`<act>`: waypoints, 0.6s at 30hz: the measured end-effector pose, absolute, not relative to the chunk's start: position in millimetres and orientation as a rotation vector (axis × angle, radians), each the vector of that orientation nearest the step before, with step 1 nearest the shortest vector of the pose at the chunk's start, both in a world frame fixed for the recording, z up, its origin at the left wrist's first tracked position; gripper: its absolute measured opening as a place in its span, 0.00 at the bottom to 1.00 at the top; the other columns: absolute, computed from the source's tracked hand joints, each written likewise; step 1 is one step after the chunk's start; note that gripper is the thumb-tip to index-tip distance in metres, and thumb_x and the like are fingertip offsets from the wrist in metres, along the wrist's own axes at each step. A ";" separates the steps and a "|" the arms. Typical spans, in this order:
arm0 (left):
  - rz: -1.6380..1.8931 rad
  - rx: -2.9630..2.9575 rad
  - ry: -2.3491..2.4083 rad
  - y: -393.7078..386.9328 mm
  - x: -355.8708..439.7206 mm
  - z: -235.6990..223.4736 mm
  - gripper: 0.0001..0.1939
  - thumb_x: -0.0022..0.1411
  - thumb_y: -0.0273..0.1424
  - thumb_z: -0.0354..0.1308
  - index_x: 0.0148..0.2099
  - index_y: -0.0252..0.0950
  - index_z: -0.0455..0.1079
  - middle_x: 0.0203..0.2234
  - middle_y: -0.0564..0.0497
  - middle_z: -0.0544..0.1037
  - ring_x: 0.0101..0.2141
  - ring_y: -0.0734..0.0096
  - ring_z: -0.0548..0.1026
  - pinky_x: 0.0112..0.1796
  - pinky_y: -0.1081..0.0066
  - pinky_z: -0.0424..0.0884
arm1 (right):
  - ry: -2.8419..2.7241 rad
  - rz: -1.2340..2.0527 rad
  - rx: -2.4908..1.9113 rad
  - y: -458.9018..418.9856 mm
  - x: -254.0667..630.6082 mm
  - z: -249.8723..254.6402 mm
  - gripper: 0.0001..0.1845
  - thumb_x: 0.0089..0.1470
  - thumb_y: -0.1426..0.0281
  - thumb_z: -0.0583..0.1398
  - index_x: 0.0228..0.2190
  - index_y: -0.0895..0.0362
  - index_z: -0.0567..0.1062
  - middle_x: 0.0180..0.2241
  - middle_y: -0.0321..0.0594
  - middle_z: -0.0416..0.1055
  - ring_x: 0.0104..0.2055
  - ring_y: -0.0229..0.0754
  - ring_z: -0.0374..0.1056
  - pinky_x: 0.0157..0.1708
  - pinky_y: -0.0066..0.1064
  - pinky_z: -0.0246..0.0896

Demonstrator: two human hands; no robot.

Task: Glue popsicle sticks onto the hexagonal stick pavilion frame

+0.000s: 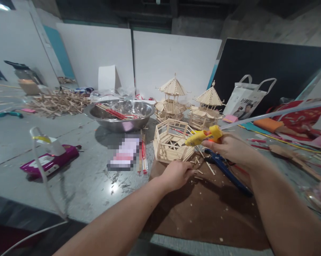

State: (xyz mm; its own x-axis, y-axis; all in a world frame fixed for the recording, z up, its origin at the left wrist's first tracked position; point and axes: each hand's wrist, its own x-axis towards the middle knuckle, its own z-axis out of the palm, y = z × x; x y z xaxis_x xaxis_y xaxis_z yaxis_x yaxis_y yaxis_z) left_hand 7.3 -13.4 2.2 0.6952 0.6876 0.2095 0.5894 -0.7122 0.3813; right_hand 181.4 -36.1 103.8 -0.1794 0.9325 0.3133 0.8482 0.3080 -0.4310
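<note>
My right hand [233,147] is wrapped round a yellow hot glue gun [196,138], a long clear glue stick trailing from its back. The nozzle points left, over the near right side of a hexagonal wooden stick frame [164,151] with railings. Just in front of that frame, my left hand [178,174] rests low over the brown board [181,213], fingers curled together; whatever is between the fingertips is hidden. Short cut sticks [199,177] lie beside those fingertips. Blue-handled pliers [229,176] lie on the board below my right hand.
Two stick pavilions [172,90] with pointed roofs stand behind the frame. A steel bowl [107,124] holds red-wrapped sticks. Left are a phone [125,153], a purple power strip [54,161] with a white cord, and a stick pile [61,103]. A white bag [245,97] stands back right.
</note>
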 end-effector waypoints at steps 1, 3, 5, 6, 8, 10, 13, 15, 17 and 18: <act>0.489 2.623 0.998 -13.1 7.2 2.1 0.12 0.58 0.32 0.45 0.31 0.35 0.68 0.25 0.49 0.73 0.28 0.70 0.70 0.29 0.74 0.61 | -2.061 0.202 -1.553 -34.4 178.6 101.7 0.19 0.46 0.53 0.53 0.20 0.55 0.72 0.18 0.35 0.66 0.24 0.39 0.62 0.23 0.28 0.55; 0.488 2.614 0.952 -12.4 7.0 1.8 0.12 0.58 0.32 0.45 0.30 0.35 0.68 0.25 0.49 0.74 0.28 0.71 0.70 0.30 0.74 0.62 | -2.055 0.203 -1.483 -30.0 170.8 96.2 0.20 0.47 0.53 0.52 0.21 0.55 0.72 0.17 0.34 0.65 0.23 0.38 0.62 0.23 0.28 0.55; 0.506 2.586 0.909 -11.9 6.6 1.7 0.13 0.59 0.32 0.44 0.31 0.35 0.69 0.27 0.49 0.74 0.29 0.71 0.70 0.32 0.74 0.62 | -2.058 0.233 -1.416 -25.7 161.3 90.1 0.20 0.48 0.54 0.52 0.24 0.56 0.73 0.19 0.35 0.66 0.23 0.38 0.62 0.25 0.29 0.55; 0.522 2.567 0.897 -11.8 6.5 1.7 0.13 0.59 0.32 0.44 0.32 0.35 0.69 0.28 0.49 0.75 0.31 0.71 0.71 0.33 0.74 0.63 | -2.068 0.253 -1.391 -23.8 156.6 87.2 0.20 0.48 0.54 0.52 0.25 0.57 0.73 0.20 0.35 0.67 0.24 0.38 0.63 0.26 0.29 0.56; 0.539 2.530 0.893 -11.9 6.2 2.0 0.12 0.59 0.32 0.44 0.35 0.36 0.70 0.31 0.49 0.75 0.34 0.71 0.71 0.36 0.74 0.63 | -2.091 0.310 -1.345 -21.0 148.4 82.5 0.20 0.48 0.55 0.53 0.28 0.58 0.74 0.23 0.36 0.69 0.26 0.39 0.64 0.28 0.29 0.57; 0.526 2.507 0.905 -12.4 6.2 2.6 0.12 0.59 0.33 0.45 0.36 0.37 0.69 0.32 0.50 0.75 0.35 0.71 0.71 0.38 0.74 0.63 | -2.087 0.370 -1.300 -19.3 142.7 79.1 0.19 0.48 0.56 0.53 0.30 0.58 0.74 0.26 0.37 0.71 0.28 0.39 0.64 0.30 0.29 0.57; 0.492 2.517 0.922 -13.3 6.3 3.8 0.12 0.59 0.32 0.44 0.35 0.37 0.69 0.31 0.50 0.75 0.34 0.71 0.71 0.36 0.75 0.63 | -2.051 0.402 -1.308 -17.9 138.6 76.4 0.19 0.48 0.57 0.53 0.31 0.58 0.74 0.26 0.36 0.71 0.30 0.39 0.65 0.30 0.28 0.58; 0.488 2.542 0.926 -13.8 6.4 4.2 0.12 0.59 0.32 0.44 0.34 0.36 0.69 0.29 0.50 0.75 0.32 0.71 0.71 0.34 0.75 0.63 | -2.033 0.381 -1.341 -17.5 138.1 75.6 0.19 0.48 0.57 0.53 0.31 0.58 0.74 0.25 0.36 0.71 0.29 0.39 0.65 0.29 0.28 0.57; 0.490 2.567 0.934 -13.8 6.5 4.3 0.11 0.59 0.31 0.45 0.33 0.36 0.68 0.27 0.50 0.74 0.30 0.72 0.70 0.33 0.75 0.63 | -2.034 0.370 -1.345 -17.3 138.3 75.1 0.19 0.48 0.57 0.53 0.30 0.58 0.74 0.25 0.36 0.71 0.29 0.39 0.65 0.28 0.28 0.57; 0.489 2.578 0.935 -13.7 6.6 4.2 0.11 0.59 0.31 0.45 0.32 0.36 0.68 0.26 0.50 0.74 0.29 0.72 0.70 0.32 0.75 0.63 | -2.038 0.369 -1.338 -17.3 138.5 75.0 0.19 0.48 0.57 0.53 0.30 0.58 0.75 0.25 0.36 0.71 0.29 0.39 0.65 0.28 0.28 0.57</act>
